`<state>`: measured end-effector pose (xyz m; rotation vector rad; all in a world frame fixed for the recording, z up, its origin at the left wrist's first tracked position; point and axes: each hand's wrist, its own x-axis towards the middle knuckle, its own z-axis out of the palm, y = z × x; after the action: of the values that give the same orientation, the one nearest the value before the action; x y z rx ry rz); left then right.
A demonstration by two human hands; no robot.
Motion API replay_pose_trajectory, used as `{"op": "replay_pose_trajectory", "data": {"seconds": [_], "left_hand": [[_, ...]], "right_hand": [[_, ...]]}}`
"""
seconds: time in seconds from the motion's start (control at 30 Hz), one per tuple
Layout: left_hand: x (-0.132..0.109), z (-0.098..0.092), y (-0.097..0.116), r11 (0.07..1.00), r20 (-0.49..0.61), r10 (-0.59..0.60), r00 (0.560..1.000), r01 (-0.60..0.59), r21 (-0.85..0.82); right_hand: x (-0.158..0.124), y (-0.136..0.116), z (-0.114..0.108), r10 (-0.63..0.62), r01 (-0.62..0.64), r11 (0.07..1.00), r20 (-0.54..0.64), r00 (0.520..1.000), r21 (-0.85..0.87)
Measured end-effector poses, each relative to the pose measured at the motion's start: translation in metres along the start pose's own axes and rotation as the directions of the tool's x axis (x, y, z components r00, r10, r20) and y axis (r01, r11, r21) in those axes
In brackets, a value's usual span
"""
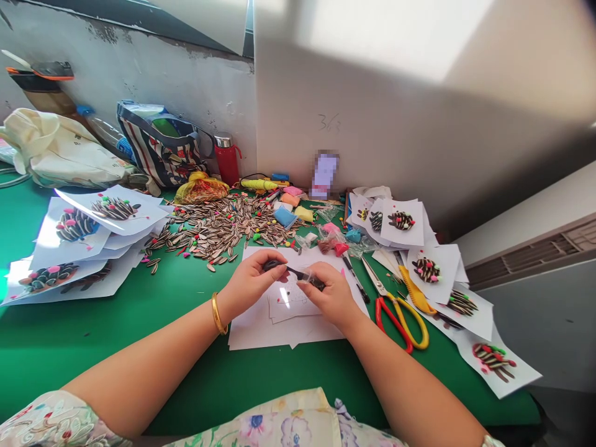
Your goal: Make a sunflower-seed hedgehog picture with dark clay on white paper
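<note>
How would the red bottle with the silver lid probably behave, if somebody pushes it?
The red bottle would probably tip if pushed near the top, since it stands tall and narrow. Once fallen, it might roll, because its body looks round. Its smooth, shiny lid may feel slippery.

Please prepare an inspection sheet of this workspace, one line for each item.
Surface: smooth green tabletop, white paper sheets on it.
Job's things: black, soft-looking strip, held above the sheets.
Clutter: striped sunflower seeds heaped behind the sheets; metal scissors with red and yellow handles at right; seed-decorated white paper cards on both sides.
Hands: left hand and right hand each grip one end of the strip.
Cables: pale, cord-like loop at left edge, possibly a cable.
Surroundings: pale wall; red metal-capped bottle and striped fabric bag before it.
</note>
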<state>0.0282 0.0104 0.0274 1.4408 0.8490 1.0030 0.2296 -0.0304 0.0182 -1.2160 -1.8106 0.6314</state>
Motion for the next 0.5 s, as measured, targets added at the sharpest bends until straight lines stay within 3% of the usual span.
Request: {"op": "replay_pose_trajectory", "data": {"seconds": [0.3,0.5], "left_hand": [[-0.0007,0.0010,-0.0058,0.918,0.120,0.178,0.977,-0.209,0.336],[0.0000,0.0037,-0.0082,0.912,0.027,0.067,0.997,-0.073,0.403]], "right_hand": [[-0.0008,0.0061,0.0047,-0.057,0.058,0.998,0.068,0.996,-0.011],[-0.0009,0.0099,0.0075,-0.081,0.085,0.995,0.088,0.993,-0.046]]}}
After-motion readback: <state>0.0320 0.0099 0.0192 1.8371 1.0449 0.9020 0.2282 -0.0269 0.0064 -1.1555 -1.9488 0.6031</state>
